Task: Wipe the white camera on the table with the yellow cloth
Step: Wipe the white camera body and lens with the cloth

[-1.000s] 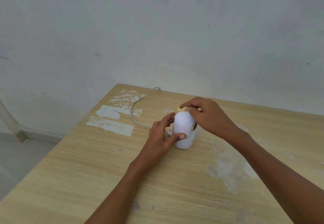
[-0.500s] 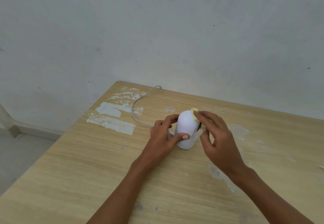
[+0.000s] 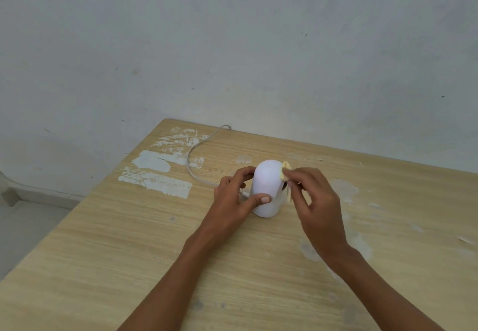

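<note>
A white dome-shaped camera (image 3: 266, 183) stands upright on the wooden table (image 3: 129, 253). My left hand (image 3: 234, 198) grips its left side, thumb across the front and fingers round the back. My right hand (image 3: 314, 201) pinches a small yellow cloth (image 3: 284, 172) and presses it on the camera's right side, where a dark lens area shows. Most of the cloth is hidden behind my fingers.
A white cable (image 3: 196, 154) curves from the camera's base to the table's back edge by the wall (image 3: 232, 46). White worn patches (image 3: 155, 180) mark the tabletop at left. The table's left edge drops to the floor (image 3: 23, 227).
My right hand has come off the top of the camera and moved down to its right side with the cloth. My left hand has kept its hold.
</note>
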A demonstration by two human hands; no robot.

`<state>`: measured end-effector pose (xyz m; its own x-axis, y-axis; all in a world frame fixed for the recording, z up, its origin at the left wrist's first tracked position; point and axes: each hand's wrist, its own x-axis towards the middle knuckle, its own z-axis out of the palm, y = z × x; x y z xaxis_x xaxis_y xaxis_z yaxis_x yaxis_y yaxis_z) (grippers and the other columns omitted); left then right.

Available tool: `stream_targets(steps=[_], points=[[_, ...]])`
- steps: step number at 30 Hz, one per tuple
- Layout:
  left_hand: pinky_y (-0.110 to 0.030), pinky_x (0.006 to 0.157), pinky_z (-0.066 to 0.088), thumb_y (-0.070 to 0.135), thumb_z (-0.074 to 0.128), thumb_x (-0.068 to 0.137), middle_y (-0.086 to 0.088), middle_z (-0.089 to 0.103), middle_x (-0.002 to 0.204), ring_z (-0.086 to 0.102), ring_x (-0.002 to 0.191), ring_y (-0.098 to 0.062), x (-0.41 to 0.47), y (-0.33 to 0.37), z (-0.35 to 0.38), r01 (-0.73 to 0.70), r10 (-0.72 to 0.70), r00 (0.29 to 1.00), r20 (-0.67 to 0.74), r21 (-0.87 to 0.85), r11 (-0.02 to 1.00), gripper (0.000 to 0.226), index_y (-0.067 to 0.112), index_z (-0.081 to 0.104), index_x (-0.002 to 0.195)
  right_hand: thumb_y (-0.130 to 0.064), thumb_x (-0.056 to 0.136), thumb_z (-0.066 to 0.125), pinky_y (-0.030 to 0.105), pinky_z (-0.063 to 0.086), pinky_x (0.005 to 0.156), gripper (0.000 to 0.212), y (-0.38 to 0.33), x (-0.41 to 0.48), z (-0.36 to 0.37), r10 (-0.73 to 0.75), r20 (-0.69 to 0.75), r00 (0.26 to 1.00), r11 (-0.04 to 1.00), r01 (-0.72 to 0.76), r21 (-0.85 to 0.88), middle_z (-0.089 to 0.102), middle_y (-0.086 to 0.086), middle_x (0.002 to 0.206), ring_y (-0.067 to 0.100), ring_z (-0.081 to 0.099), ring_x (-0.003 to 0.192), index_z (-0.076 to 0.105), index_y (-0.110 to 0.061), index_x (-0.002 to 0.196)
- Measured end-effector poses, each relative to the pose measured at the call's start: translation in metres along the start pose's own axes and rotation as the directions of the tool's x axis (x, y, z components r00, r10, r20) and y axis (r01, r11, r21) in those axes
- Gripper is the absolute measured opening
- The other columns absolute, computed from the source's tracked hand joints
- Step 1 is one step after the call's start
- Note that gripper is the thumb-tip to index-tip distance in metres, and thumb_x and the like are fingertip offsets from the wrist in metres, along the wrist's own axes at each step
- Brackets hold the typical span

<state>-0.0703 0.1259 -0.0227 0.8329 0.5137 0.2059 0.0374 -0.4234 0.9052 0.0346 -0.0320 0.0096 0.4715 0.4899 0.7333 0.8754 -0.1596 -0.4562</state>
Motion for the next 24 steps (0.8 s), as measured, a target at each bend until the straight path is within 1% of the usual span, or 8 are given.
stream_targets(steps=[3, 5, 9, 11, 14, 18, 20, 24], points=[[-0.046, 0.108, 0.042, 0.057, 0.071, 0.083, 0.026, 0.054, 0.138, 0.046, 0.124, -0.012, 0.000, 0.001, 0.000, -0.017, 0.017, 1.000, 0.003, 0.003, 1.000, 0.060, 0.050, 0.046, 0.138, -0.001, 0.094, 0.058, 0.027, 0.052, 0.095, 0.028, 0.000, -0.018, 0.002, -0.219, 0.113, 0.969, 0.956, 0.236, -0.174, 0.067, 0.011, 0.112, 0.022, 0.064, 0.107, 0.072, -0.001, 0.119], [-0.047, 0.108, 0.043, 0.065, 0.064, 0.079, 0.027, 0.055, 0.137, 0.047, 0.123, -0.010, -0.001, 0.002, 0.000, -0.034, 0.034, 0.999, 0.007, 0.012, 0.999, 0.065, 0.048, 0.046, 0.139, -0.003, 0.096, 0.057, 0.030, 0.054, 0.093, 0.028, 0.003, -0.023, 0.002, -0.275, 0.155, 0.949, 0.926, 0.305, -0.223, 0.068, 0.012, 0.112, 0.025, 0.065, 0.107, 0.072, -0.002, 0.119], [-0.047, 0.108, 0.043, 0.066, 0.066, 0.078, 0.025, 0.054, 0.139, 0.046, 0.125, -0.011, -0.001, 0.001, -0.001, -0.029, 0.029, 1.000, 0.003, 0.002, 1.000, 0.065, 0.052, 0.045, 0.138, 0.005, 0.093, 0.059, 0.026, 0.051, 0.095, 0.029, 0.006, -0.012, -0.004, -0.217, 0.086, 0.972, 0.948, 0.231, -0.218, 0.067, 0.012, 0.110, 0.026, 0.065, 0.103, 0.072, 0.000, 0.119], [-0.047, 0.108, 0.043, 0.066, 0.067, 0.078, 0.024, 0.054, 0.140, 0.047, 0.125, -0.012, -0.001, 0.001, -0.001, -0.030, 0.030, 1.000, 0.002, 0.010, 1.000, 0.065, 0.052, 0.046, 0.138, 0.007, 0.093, 0.059, 0.028, 0.051, 0.093, 0.030, 0.006, -0.002, -0.006, -0.185, 0.043, 0.982, 0.959, 0.190, -0.211, 0.066, 0.013, 0.108, 0.026, 0.064, 0.101, 0.070, 0.002, 0.120], [-0.046, 0.107, 0.043, 0.067, 0.066, 0.078, 0.026, 0.055, 0.138, 0.047, 0.124, -0.012, 0.000, 0.000, -0.001, -0.037, 0.037, 0.999, -0.001, 0.016, 0.999, 0.062, 0.055, 0.045, 0.134, 0.002, 0.094, 0.056, 0.029, 0.053, 0.090, 0.030, 0.004, -0.003, -0.002, -0.221, 0.071, 0.973, 0.951, 0.231, -0.205, 0.066, 0.014, 0.106, 0.027, 0.064, 0.100, 0.071, 0.002, 0.119], [-0.045, 0.106, 0.044, 0.067, 0.064, 0.079, 0.027, 0.055, 0.138, 0.049, 0.121, -0.012, 0.001, -0.002, 0.000, -0.046, 0.046, 0.999, -0.001, 0.018, 0.999, 0.062, 0.054, 0.045, 0.136, 0.005, 0.090, 0.064, 0.034, 0.056, 0.090, 0.031, 0.004, -0.023, 0.000, -0.265, 0.160, 0.951, 0.933, 0.295, -0.207, 0.069, 0.013, 0.111, 0.028, 0.067, 0.105, 0.071, 0.001, 0.119], [-0.044, 0.106, 0.044, 0.066, 0.065, 0.079, 0.027, 0.055, 0.137, 0.049, 0.121, -0.011, 0.001, -0.002, 0.000, -0.047, 0.047, 0.999, 0.004, 0.016, 0.999, 0.063, 0.053, 0.045, 0.137, 0.004, 0.091, 0.063, 0.033, 0.055, 0.091, 0.029, 0.004, -0.021, -0.002, -0.267, 0.147, 0.952, 0.933, 0.294, -0.208, 0.068, 0.013, 0.112, 0.027, 0.067, 0.105, 0.071, 0.002, 0.119], [-0.043, 0.105, 0.045, 0.066, 0.066, 0.079, 0.029, 0.055, 0.136, 0.049, 0.121, -0.012, 0.000, -0.002, -0.001, -0.047, 0.047, 0.999, 0.003, 0.016, 0.999, 0.062, 0.053, 0.046, 0.137, 0.001, 0.094, 0.056, 0.030, 0.053, 0.092, 0.028, 0.005, -0.005, -0.002, -0.218, 0.064, 0.974, 0.951, 0.227, -0.212, 0.067, 0.014, 0.109, 0.026, 0.064, 0.102, 0.070, 0.004, 0.119]])
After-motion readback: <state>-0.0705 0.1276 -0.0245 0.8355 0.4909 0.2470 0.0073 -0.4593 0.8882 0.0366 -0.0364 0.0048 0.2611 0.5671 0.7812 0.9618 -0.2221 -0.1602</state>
